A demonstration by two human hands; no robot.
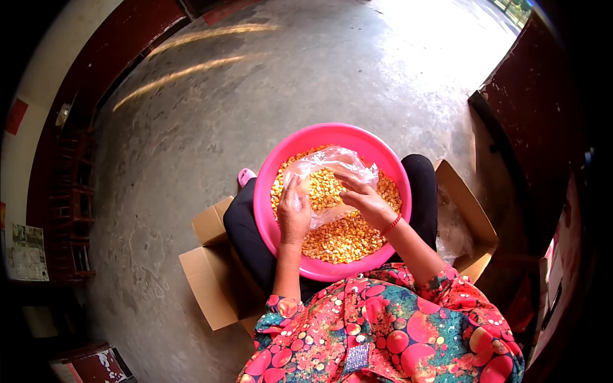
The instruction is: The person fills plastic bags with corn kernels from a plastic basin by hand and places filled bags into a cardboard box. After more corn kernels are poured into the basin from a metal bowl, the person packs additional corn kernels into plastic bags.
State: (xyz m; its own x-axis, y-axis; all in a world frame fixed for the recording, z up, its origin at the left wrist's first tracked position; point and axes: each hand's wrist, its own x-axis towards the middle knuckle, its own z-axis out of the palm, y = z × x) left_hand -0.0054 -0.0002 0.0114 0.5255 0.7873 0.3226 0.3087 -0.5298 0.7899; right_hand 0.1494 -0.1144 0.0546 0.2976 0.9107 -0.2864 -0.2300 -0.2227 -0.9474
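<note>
A pink basin (268, 239) full of yellow corn kernels (340, 245) rests on my lap. Over the corn, a clear plastic bag (335, 155) is spread with its mouth wide, and kernels show through the opening. My left hand (295, 216) grips the bag's left rim, its fingers pointing away from me. On the opposite side my right hand (367, 201), with a red bracelet (393, 223) at the wrist, holds the bag's right rim. Some fingertips are hidden by the crumpled plastic, and I cannot tell how many kernels lie inside the bag.
An open cardboard box (214, 281) stands left of my legs. Another cardboard box (472, 220) on the right contains clear plastic (452, 230). Wooden stools or chairs (71, 204) line the left wall. Concrete floor (255, 96) stretches ahead to a bright doorway at the upper right.
</note>
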